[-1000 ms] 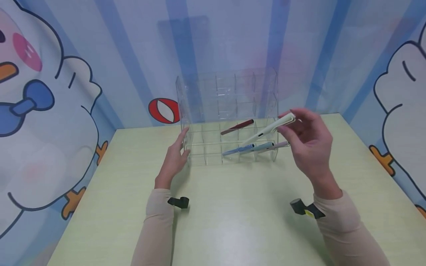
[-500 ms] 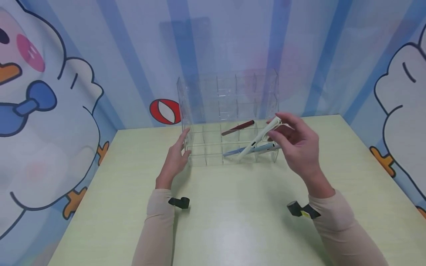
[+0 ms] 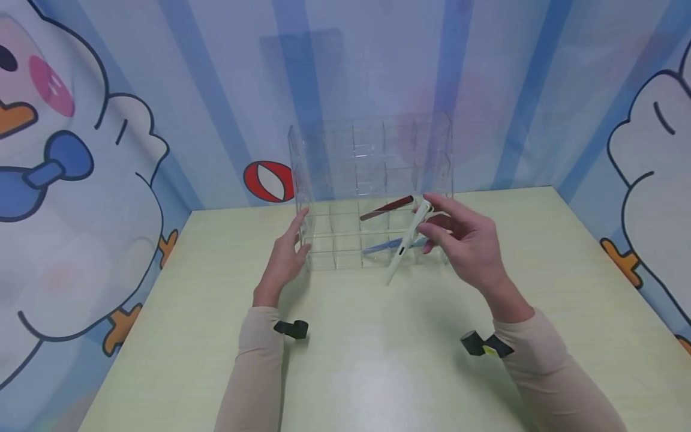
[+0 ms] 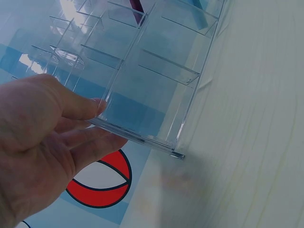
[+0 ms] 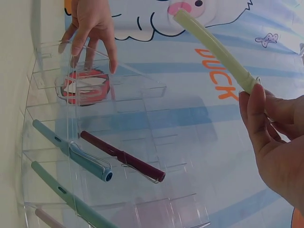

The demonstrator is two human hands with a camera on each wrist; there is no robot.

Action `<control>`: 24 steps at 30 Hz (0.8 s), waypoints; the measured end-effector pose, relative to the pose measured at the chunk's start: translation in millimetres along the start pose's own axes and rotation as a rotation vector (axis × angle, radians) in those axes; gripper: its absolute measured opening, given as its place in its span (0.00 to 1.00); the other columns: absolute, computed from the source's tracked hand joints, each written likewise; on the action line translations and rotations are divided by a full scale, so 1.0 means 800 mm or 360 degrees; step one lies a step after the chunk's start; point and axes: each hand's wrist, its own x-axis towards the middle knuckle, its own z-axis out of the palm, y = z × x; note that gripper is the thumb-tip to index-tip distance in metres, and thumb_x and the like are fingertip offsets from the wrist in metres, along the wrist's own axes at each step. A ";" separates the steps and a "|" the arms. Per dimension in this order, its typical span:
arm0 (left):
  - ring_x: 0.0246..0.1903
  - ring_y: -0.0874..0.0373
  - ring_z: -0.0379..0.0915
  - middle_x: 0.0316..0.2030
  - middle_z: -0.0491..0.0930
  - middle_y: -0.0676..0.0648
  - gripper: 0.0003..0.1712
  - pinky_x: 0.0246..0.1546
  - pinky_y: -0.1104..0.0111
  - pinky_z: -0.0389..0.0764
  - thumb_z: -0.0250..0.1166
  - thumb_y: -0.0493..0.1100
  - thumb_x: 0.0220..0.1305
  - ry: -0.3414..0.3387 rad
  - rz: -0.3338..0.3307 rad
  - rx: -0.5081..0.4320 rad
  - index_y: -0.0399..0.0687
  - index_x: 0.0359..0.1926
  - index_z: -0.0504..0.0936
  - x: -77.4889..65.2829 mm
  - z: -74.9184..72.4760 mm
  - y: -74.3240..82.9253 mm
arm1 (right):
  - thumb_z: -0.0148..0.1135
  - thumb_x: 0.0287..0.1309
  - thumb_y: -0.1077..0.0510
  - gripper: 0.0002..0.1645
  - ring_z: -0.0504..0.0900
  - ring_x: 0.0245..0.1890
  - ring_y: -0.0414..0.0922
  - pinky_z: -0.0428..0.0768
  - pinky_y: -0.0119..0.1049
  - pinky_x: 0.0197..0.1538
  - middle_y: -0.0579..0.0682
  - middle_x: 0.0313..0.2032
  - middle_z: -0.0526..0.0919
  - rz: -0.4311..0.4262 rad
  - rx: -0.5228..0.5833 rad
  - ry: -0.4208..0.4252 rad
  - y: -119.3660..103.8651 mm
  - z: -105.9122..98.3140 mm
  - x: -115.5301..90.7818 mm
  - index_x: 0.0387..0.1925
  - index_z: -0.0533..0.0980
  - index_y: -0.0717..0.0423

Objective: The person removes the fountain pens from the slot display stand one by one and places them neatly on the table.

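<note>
A clear acrylic pen rack [image 3: 345,251] with several compartments stands at the back of the table. My left hand [image 3: 283,258] holds its left side wall, thumb inside and fingers outside in the left wrist view. Between thumb and fingers, my right hand [image 3: 464,240] pinches a pale green pen [image 5: 218,52] near its clip end. The pen slants in front of the rack's right half in the head view, its free end pointing down and left. In the rack lie a dark red pen [image 5: 121,156], a blue pen [image 5: 71,149], a green pen [image 5: 71,202] and a pinkish pen [image 5: 45,217].
Behind the rack hangs a blue striped cartoon backdrop [image 3: 378,60]. The pale wooden tabletop [image 3: 367,360] extends in front of the rack. Each sleeve carries a small black wrist camera, the left one [image 3: 291,329] and the right one [image 3: 486,345].
My right hand has moved left and slightly down with the pale green pen, which has turned steeper and now overlaps the rack's front. The left hand keeps its hold on the rack.
</note>
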 end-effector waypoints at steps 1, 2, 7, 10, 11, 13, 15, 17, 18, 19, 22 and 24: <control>0.69 0.37 0.60 0.77 0.51 0.44 0.46 0.64 0.47 0.69 0.59 0.31 0.71 -0.0001 0.0005 -0.0001 0.66 0.80 0.48 0.000 0.000 0.000 | 0.60 0.52 0.85 0.30 0.87 0.34 0.42 0.85 0.32 0.28 0.53 0.42 0.86 0.0019 0.0008 -0.0015 0.001 0.000 0.000 0.59 0.75 0.74; 0.69 0.37 0.59 0.77 0.50 0.44 0.46 0.64 0.47 0.69 0.59 0.31 0.71 -0.0002 0.0008 -0.0005 0.65 0.80 0.48 0.000 0.000 -0.001 | 0.60 0.53 0.85 0.30 0.87 0.34 0.42 0.85 0.32 0.28 0.53 0.42 0.86 0.0043 0.0021 -0.0029 0.002 0.001 -0.001 0.59 0.75 0.73; 0.69 0.37 0.59 0.77 0.50 0.44 0.46 0.64 0.46 0.69 0.59 0.31 0.71 -0.0003 0.0012 -0.0006 0.65 0.80 0.48 0.000 0.000 -0.003 | 0.60 0.54 0.83 0.31 0.87 0.31 0.42 0.85 0.34 0.28 0.54 0.43 0.87 0.0163 0.0089 -0.0096 0.007 0.003 -0.002 0.61 0.75 0.70; 0.70 0.37 0.59 0.78 0.50 0.44 0.47 0.64 0.46 0.69 0.59 0.31 0.71 -0.0002 0.0013 -0.0006 0.67 0.80 0.47 0.001 0.000 -0.004 | 0.61 0.55 0.81 0.30 0.87 0.31 0.43 0.85 0.35 0.27 0.54 0.43 0.87 0.0221 0.0089 -0.0126 0.009 0.004 -0.003 0.61 0.76 0.67; 0.70 0.38 0.59 0.78 0.50 0.45 0.47 0.64 0.46 0.69 0.59 0.31 0.71 -0.0004 0.0014 -0.0006 0.68 0.80 0.47 0.001 0.000 -0.004 | 0.62 0.56 0.81 0.30 0.87 0.31 0.43 0.85 0.35 0.27 0.54 0.44 0.87 0.0240 0.0084 -0.0134 0.010 0.005 -0.003 0.61 0.76 0.67; 0.70 0.38 0.59 0.78 0.50 0.45 0.48 0.65 0.47 0.69 0.59 0.31 0.71 -0.0006 0.0017 -0.0005 0.68 0.80 0.47 0.001 0.000 -0.004 | 0.63 0.57 0.79 0.30 0.87 0.33 0.43 0.85 0.36 0.26 0.54 0.44 0.86 0.0281 0.0085 -0.0153 0.011 0.007 -0.003 0.61 0.76 0.66; 0.70 0.38 0.59 0.78 0.50 0.45 0.48 0.65 0.47 0.68 0.59 0.31 0.71 -0.0008 0.0020 -0.0005 0.68 0.80 0.47 0.001 0.000 -0.004 | 0.63 0.58 0.78 0.29 0.87 0.33 0.43 0.85 0.36 0.26 0.53 0.45 0.86 0.0331 0.0078 -0.0171 0.012 0.009 -0.003 0.61 0.76 0.66; 0.70 0.38 0.59 0.78 0.50 0.45 0.47 0.65 0.47 0.69 0.59 0.31 0.71 -0.0008 0.0020 0.0000 0.68 0.80 0.47 0.001 0.000 -0.004 | 0.63 0.58 0.76 0.28 0.87 0.34 0.43 0.85 0.37 0.26 0.53 0.47 0.85 0.0381 0.0050 -0.0189 0.012 0.011 -0.004 0.62 0.75 0.67; 0.70 0.39 0.59 0.78 0.50 0.45 0.47 0.65 0.47 0.69 0.59 0.31 0.71 -0.0008 0.0021 0.0000 0.67 0.80 0.47 0.001 0.000 -0.004 | 0.64 0.59 0.76 0.28 0.87 0.33 0.43 0.85 0.38 0.27 0.53 0.47 0.84 0.0413 0.0032 -0.0199 0.012 0.012 -0.004 0.62 0.75 0.67; 0.70 0.38 0.59 0.78 0.50 0.45 0.47 0.65 0.47 0.69 0.59 0.31 0.71 -0.0007 0.0020 0.0002 0.67 0.80 0.47 0.001 -0.001 -0.004 | 0.64 0.59 0.75 0.28 0.87 0.33 0.43 0.86 0.39 0.27 0.53 0.48 0.83 0.0453 0.0005 -0.0211 0.012 0.012 -0.004 0.62 0.75 0.67; 0.70 0.38 0.60 0.77 0.50 0.44 0.47 0.65 0.48 0.69 0.59 0.31 0.71 -0.0007 0.0021 0.0006 0.66 0.80 0.47 0.001 0.000 -0.005 | 0.65 0.61 0.72 0.28 0.86 0.34 0.43 0.87 0.41 0.30 0.55 0.48 0.80 0.0630 -0.0041 -0.0249 0.010 0.014 -0.004 0.63 0.74 0.65; 0.70 0.38 0.60 0.77 0.51 0.44 0.47 0.65 0.48 0.69 0.59 0.31 0.71 -0.0008 0.0023 0.0007 0.65 0.80 0.47 0.001 0.000 -0.005 | 0.66 0.61 0.70 0.29 0.86 0.35 0.44 0.87 0.42 0.33 0.56 0.48 0.78 0.0776 -0.0034 -0.0276 0.008 0.014 -0.003 0.64 0.74 0.63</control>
